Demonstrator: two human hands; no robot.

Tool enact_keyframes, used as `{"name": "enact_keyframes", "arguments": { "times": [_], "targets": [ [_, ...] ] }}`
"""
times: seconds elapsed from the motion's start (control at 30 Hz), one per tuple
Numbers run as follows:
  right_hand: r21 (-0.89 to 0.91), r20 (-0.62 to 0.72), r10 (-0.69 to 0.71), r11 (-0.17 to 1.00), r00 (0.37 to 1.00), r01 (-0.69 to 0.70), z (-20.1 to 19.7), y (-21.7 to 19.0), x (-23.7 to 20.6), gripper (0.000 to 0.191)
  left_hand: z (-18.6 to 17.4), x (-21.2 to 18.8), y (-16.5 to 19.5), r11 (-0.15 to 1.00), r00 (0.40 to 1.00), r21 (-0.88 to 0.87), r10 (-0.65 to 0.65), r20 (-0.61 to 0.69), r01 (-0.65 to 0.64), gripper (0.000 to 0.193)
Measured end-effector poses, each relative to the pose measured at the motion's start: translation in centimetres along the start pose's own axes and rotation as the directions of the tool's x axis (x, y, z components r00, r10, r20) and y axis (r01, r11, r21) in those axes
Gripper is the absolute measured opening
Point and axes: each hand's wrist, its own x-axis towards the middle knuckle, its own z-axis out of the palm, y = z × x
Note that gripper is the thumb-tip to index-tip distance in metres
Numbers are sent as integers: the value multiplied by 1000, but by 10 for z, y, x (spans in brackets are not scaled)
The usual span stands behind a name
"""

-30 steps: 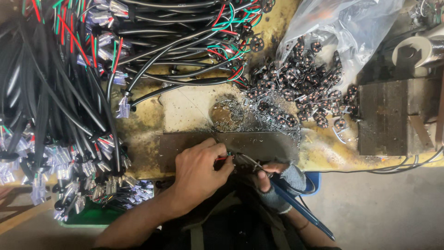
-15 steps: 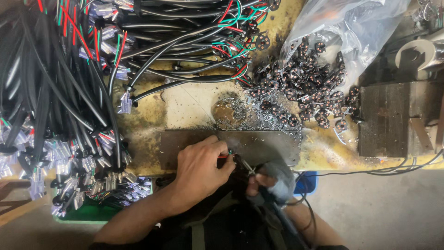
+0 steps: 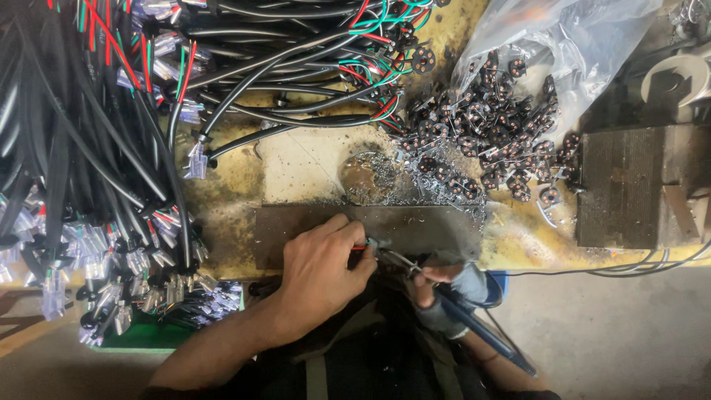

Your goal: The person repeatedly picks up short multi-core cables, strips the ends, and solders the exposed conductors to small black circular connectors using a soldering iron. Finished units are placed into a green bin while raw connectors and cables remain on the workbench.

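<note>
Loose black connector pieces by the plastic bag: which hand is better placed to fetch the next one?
Probably the right hand: the connector pile lies on its side, though it grips a blue-handled tool. The left hand pinches a wire end.

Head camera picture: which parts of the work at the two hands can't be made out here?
- Head view: the tip of the blue-handled pen-shaped tool is too small to see, tucked by the right hand.
- The small red-wired part is mostly covered by the left hand.
- The thick bundle of black cables is cut off by the left and top edges.
</note>
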Motion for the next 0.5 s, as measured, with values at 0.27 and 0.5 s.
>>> {"name": "enact_keyframes", "arguments": {
  "times": [0.27,0.5],
  "targets": [
    [-15,404,567,789,718,-615,-8,-7,-7,13,-2,-3,1,999,998,-1,52,-37,-52,18],
    [-120,459,203,979,865,-166,1,-24,13,16,-2,-1,1,999,999,4,45,-7,-45,20]
  ]
}}
